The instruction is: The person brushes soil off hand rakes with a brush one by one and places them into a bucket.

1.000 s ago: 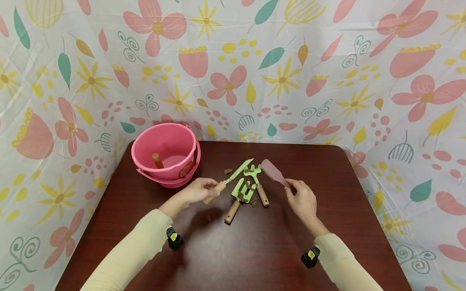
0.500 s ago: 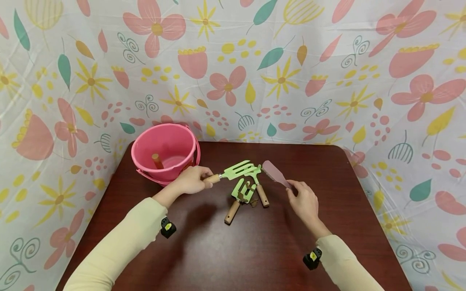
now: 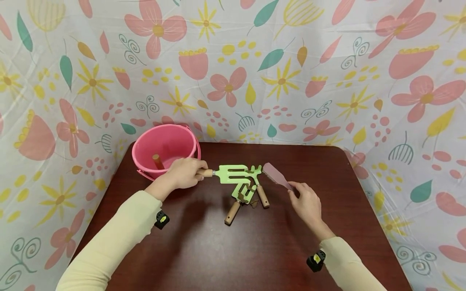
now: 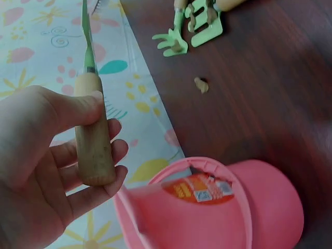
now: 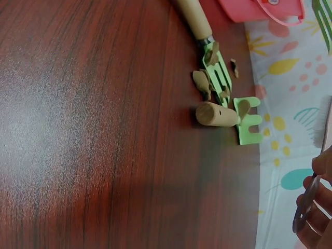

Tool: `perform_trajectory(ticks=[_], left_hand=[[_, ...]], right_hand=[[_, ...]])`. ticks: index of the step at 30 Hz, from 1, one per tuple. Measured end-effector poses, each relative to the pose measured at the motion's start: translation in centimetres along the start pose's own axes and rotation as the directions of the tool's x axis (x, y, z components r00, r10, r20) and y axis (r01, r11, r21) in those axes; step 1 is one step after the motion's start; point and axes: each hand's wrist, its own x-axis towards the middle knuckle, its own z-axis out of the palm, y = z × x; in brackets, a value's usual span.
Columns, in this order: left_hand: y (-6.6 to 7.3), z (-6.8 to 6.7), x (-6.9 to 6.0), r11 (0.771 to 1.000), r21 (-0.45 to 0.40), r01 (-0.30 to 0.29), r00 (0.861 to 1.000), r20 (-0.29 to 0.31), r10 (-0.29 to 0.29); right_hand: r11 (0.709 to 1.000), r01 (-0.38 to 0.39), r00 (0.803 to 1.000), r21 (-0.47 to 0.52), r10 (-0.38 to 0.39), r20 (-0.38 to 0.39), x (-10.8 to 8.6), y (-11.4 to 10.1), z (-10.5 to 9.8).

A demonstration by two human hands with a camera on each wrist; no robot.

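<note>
Wrist views, left hand (image 4: 36,135) gripping fork (image 4: 94,148), right hand (image 5: 324,197) pinching brush (image 3: 277,175), bucket label (image 4: 201,189) illegible

The fork's head (image 3: 224,174) is light green, the brush (image 3: 275,174) mauve, the bucket (image 3: 171,139) pink.

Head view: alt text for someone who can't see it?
A person's left hand holds a green fork and the right hand a pink brush over a dark table. A second fork and a small rake lie between them; a pink bucket stands at the back left.
</note>
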Motion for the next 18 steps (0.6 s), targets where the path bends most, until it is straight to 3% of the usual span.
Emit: perform_trajectory(ticks=[5,11,18], left_hand=[[-0.2,-0.8,-0.3,0.995,0.080,-0.052,0.998,0.027,0.050],[-0.5,-2.1,-0.6,0.992,0.121,-0.041,0.998,0.060,0.034],[-1.4,-3.8,-0.7,0.979,0.200,-0.022,0.999,0.029,0.016]], right_hand=[[1.000,0.008,1.000,-0.004,-0.008,0.001,-0.1,0.3,-0.1],[1.000,0.008,1.000,-0.007,-0.008,0.008,-0.2,0.5,-0.3],[1.000,0.006,1.000,-0.005,-0.006,0.006,-0.3,0.7,-0.4]])
